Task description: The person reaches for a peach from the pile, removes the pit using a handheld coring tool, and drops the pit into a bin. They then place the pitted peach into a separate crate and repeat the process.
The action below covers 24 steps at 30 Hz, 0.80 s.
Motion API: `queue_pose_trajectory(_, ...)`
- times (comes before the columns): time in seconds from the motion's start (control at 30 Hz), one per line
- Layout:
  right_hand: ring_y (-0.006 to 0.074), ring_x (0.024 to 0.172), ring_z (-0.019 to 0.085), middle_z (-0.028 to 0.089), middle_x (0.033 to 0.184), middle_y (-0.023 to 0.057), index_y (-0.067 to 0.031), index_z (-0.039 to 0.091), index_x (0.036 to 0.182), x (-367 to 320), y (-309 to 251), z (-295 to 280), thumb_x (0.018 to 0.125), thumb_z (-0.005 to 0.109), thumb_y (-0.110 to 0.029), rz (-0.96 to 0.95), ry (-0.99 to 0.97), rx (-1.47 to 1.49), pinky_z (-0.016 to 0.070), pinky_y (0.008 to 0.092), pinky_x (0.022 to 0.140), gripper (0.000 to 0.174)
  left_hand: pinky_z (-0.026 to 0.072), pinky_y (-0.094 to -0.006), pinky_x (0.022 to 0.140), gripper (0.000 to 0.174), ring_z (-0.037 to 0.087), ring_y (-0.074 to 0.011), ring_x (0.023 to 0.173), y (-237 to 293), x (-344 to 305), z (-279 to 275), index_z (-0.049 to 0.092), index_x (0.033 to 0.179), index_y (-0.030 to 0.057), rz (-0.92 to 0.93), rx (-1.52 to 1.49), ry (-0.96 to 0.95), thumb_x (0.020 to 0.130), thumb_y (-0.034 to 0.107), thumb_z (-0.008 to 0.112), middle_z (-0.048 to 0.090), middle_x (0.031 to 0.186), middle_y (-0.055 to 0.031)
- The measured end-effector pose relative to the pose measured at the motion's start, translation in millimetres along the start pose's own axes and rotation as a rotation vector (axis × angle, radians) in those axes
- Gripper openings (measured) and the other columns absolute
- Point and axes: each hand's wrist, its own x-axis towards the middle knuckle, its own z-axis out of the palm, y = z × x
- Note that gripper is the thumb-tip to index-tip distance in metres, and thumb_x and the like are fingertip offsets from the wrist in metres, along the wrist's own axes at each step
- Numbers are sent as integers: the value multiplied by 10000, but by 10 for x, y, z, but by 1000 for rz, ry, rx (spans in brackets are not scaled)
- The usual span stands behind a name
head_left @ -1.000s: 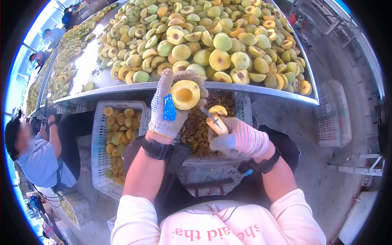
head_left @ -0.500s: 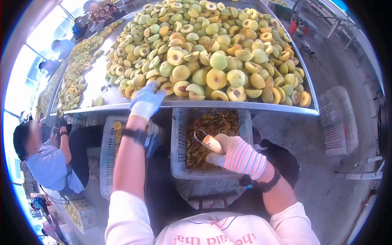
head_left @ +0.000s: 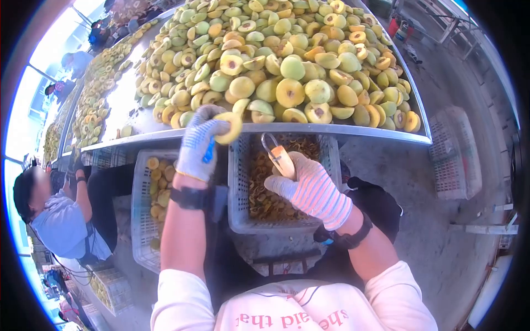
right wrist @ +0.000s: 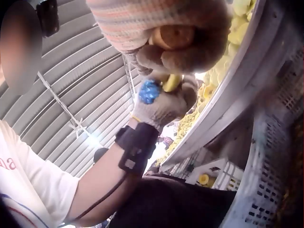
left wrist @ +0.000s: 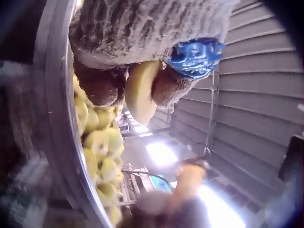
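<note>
My left hand [head_left: 200, 144], in a knitted glove with blue tape [left wrist: 197, 58] on it, pinches a yellow peach half [head_left: 228, 128] between thumb and fingers just over the table's front edge. In the left wrist view the same peach half [left wrist: 141, 90] appears side-on, its cut face toward the thumb. My right hand [head_left: 320, 188], in a striped glove, grips the wooden handle [head_left: 282, 161] of a pitting tool. A thin metal loop [head_left: 269, 144] sticks up from that handle, apart from the fruit. The handle's butt end [right wrist: 174, 37] shows in the right wrist view.
A metal table [head_left: 309, 127] carries a large heap of peach halves [head_left: 265, 66]. Below it stand a crate [head_left: 236, 212] of pits and scraps and a crate [head_left: 138, 220] of fruit halves. Another person [head_left: 72, 220] sits at the left; an upturned-looking crate [head_left: 455, 160] lies right.
The hollowed peach half in my left hand is gone. That hand went to the heap's edge and came back toward me with another half. My right hand kept the pitting tool, now loop upward.
</note>
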Motion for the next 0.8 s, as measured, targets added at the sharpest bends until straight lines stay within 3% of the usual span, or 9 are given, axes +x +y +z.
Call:
queue_pose_trajectory(0.07,380,758,646,653,822,201,-16,601,1027,41,-56,126,816,749,-333,-30,-12,-25,509,417,682,408,509,-347,913,304,623,-238,925,-19,-305,154,582,1021,-18,-90,-240,-51,721,29,567,618,934,-125)
queue_pose_trajectory(0.13,400,788,643,656,838,204,-16,594,1017,114,75,311,824,738,-327,-116,-2,-33,516,423,696,393,522,-420,913,356,644,-341,963,-25,-539,312,575,1077,-23,-129,-482,-103,734,72,566,643,1050,-202)
queue_pose_trajectory(0.2,419,807,641,658,843,212,-13,585,1012,155,101,425,827,733,-324,-139,-3,30,519,432,703,391,529,-417,907,391,650,-330,977,19,-621,370,556,1164,-54,-117,-608,-105,805,98,586,653,1022,-198)
queue_pose_trajectory(0.3,436,844,644,664,868,229,-3,572,1028,176,24,399,837,717,-328,-96,-1,-153,522,445,722,404,552,-438,856,327,659,-330,940,-7,-588,364,579,1152,-27,-19,-656,-24,927,211,576,656,1032,-189)
queue_pose_trajectory(0.4,444,874,645,666,892,246,10,562,1043,215,37,433,846,702,-339,-52,17,-236,520,454,733,424,559,-430,829,358,663,-325,937,-81,-496,358,595,1132,-2,-50,-628,-58,1000,324,525,658,1040,-177)
queue_pose_trajectory(0.7,443,927,639,662,914,261,7,564,1055,337,19,450,844,691,-315,42,-27,-327,524,460,756,405,576,-376,776,371,684,-260,856,-142,-437,468,626,1053,-8,-52,-584,91,1016,343,508,681,934,-140)
queue_pose_trajectory(0.8,441,928,635,666,916,242,8,571,1045,343,132,479,839,699,-292,34,-46,-349,521,455,787,386,582,-366,763,374,689,-245,830,-164,-499,473,628,1045,-17,16,-447,105,1021,334,502,687,920,-149)
